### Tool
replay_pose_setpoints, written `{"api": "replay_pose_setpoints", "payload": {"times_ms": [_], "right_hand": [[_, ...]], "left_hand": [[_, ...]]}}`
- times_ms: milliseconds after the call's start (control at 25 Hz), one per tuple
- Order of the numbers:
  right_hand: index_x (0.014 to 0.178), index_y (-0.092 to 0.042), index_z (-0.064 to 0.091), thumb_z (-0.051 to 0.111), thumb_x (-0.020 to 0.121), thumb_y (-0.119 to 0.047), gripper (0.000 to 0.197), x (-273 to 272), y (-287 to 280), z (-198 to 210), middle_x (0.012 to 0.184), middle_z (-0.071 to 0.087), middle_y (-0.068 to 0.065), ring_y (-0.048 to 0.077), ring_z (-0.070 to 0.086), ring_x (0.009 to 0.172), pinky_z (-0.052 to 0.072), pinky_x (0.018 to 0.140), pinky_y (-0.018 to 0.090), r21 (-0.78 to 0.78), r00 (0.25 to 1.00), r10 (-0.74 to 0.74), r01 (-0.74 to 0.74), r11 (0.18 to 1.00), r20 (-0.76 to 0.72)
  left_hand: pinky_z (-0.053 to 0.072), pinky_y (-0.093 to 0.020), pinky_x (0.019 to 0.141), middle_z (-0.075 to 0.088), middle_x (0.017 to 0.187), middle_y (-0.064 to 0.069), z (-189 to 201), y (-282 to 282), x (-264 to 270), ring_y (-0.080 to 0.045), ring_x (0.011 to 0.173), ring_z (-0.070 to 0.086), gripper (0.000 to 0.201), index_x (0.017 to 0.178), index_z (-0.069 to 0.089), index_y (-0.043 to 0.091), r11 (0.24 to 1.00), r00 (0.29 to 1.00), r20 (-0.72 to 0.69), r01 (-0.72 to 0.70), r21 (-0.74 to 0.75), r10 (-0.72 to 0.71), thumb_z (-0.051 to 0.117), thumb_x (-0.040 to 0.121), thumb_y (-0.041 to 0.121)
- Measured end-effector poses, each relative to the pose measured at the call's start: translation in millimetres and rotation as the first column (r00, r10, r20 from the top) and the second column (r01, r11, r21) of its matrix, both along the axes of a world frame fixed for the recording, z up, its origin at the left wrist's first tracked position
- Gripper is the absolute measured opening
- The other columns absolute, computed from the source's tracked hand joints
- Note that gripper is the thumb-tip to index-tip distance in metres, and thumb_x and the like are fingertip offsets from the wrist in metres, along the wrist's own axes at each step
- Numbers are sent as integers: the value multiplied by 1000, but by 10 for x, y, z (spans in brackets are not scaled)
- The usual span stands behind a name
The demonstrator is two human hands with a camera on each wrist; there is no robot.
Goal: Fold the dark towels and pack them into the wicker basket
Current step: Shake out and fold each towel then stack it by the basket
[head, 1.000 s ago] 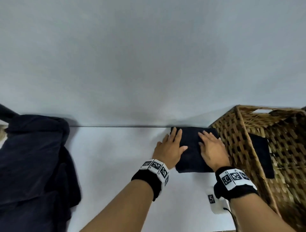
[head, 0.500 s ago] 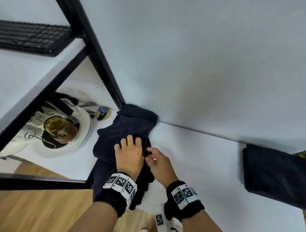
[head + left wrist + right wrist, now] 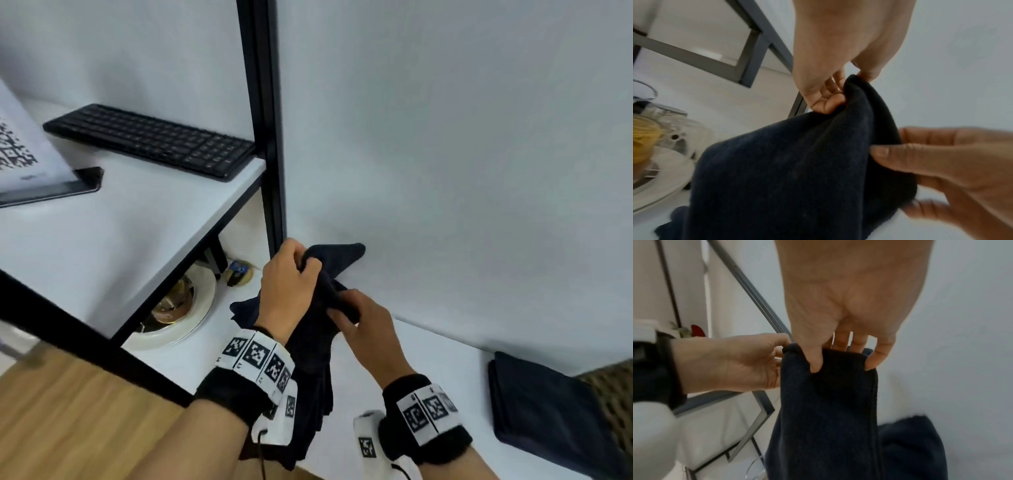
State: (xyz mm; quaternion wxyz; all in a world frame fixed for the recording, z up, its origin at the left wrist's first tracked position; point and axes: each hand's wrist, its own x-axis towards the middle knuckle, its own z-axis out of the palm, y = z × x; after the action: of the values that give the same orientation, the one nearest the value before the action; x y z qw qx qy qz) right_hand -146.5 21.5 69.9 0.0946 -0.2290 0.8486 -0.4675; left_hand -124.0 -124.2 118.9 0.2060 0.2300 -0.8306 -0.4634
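Upper left, a black keyboard (image 3: 154,142) and QR-code sheet (image 3: 20,147) sit on a shelf (image 3: 137,212). Both hands, left hand (image 3: 286,291) and right hand (image 3: 366,329), grip a dark towel (image 3: 308,359); folded towel (image 3: 544,411) lower right.

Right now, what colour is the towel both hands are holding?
Dark navy, plain, no pattern; the towel shows best in the right wrist view.

Both hands raised close together above the table: the left hand (image 3: 286,291) gripping bunched dark cloth, fingers curled; the right hand (image 3: 368,329) pinching it just beside, banded wrists below.
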Motion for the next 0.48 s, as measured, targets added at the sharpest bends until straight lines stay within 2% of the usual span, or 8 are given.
{"api": "replay_pose_setpoints", "payload": {"times_ms": [40,80,160,240,320,400,480], "right_hand": [[91,-18,61,62,90,-26,8,-22,89,185,82,65,-8,7,60,75,49,69,25,30,999,-29,29,999,-14],[82,-17,58,60,91,-28,14,-57,176,354,74,61,-7,7,56,67,45,63,24,36,998,-60,60,998,12],[75,-13,54,59,91,-30,23,-146,331,657,67,55,-6,10,49,61,39,59,24,-16,983,-136,139,990,126],[76,-7,56,59,90,-29,26,-250,475,882,71,55,3,16,51,66,40,62,33,-84,952,-208,232,969,224],[76,-6,58,59,90,-28,26,-298,634,1039,74,57,8,20,54,69,43,64,36,-94,920,-270,307,947,285],[80,-6,60,60,91,-29,26,-318,774,1106,79,61,12,22,59,72,48,67,37,-75,886,-308,353,932,346],[84,-6,62,60,91,-26,22,-295,906,1165,85,64,14,23,62,76,53,68,38,-83,856,-322,385,919,405]], "left_hand": [[50,-33,68,54,76,0,122,31,-51,-20,74,55,8,89,53,12,998,999,-26,31,52,-29,56,89,20],[54,-33,69,53,80,1,229,85,-84,-19,76,57,12,92,54,14,990,996,-43,86,110,-82,60,89,23],[55,-25,71,56,91,2,346,231,-81,-16,77,59,27,100,55,20,954,968,-59,250,166,-244,70,84,35],[50,-19,71,56,96,6,364,418,16,-11,77,58,39,97,55,26,900,902,-24,431,62,-430,76,73,49],[49,-21,71,56,93,9,357,608,166,-10,77,55,49,96,52,31,814,816,68,578,-64,-574,78,65,59],[49,-22,71,55,91,11,337,751,259,-8,76,55,49,101,50,31,765,790,130,613,-196,-599,76,68,57],[49,-19,69,61,85,11,330,862,270,-6,72,58,32,99,58,25,778,806,71,588,-223,-588,74,78,43]]}}
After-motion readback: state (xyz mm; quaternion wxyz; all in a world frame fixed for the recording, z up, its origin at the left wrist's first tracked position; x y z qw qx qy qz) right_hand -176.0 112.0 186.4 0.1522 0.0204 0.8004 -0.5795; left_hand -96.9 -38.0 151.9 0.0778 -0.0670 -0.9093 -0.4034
